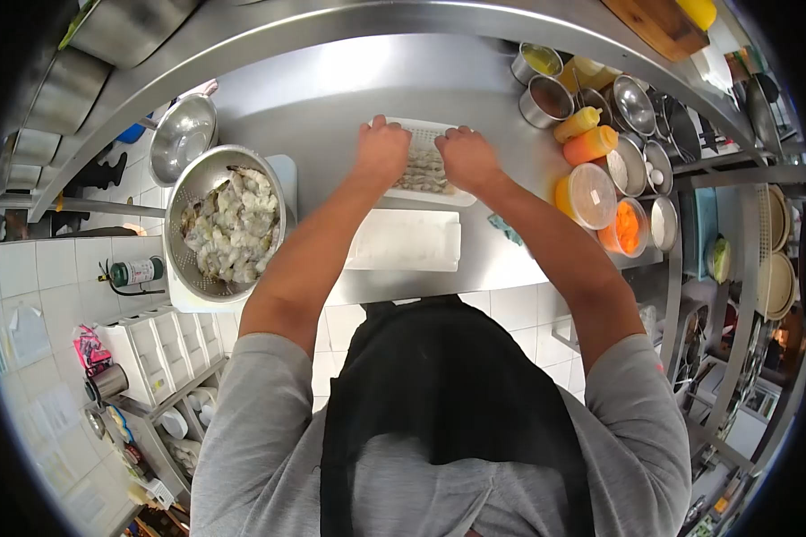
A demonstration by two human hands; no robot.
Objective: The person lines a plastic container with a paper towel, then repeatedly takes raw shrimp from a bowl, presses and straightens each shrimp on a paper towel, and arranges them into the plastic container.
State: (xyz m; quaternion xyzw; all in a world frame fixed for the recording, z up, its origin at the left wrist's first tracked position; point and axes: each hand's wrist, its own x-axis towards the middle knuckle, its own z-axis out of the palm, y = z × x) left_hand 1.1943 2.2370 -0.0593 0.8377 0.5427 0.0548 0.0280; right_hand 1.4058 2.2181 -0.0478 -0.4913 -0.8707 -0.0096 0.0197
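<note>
A white perforated tray [430, 129] lies on the steel counter, with rows of shrimp [425, 172] in it. Over its left side is my left hand [383, 148], fingers curled at the far edge. My right hand [466, 154] is over the right side, its fingers bent together near the far rim. What either hand grips, if anything, is too small to make out. Nearer to me lies a white rectangular container [405, 240]. On the left, a large perforated steel bowl [177, 197] holds a heap of shrimp [233, 224].
An empty metal bowl [181, 139] stands at the back left. Squeeze bottles [589, 143], round tubs [591, 195] and metal pots [546, 100] crowd the right side. A steel shelf edge [403, 16] crosses the top. A greenish cloth [506, 229] lies beside my right forearm.
</note>
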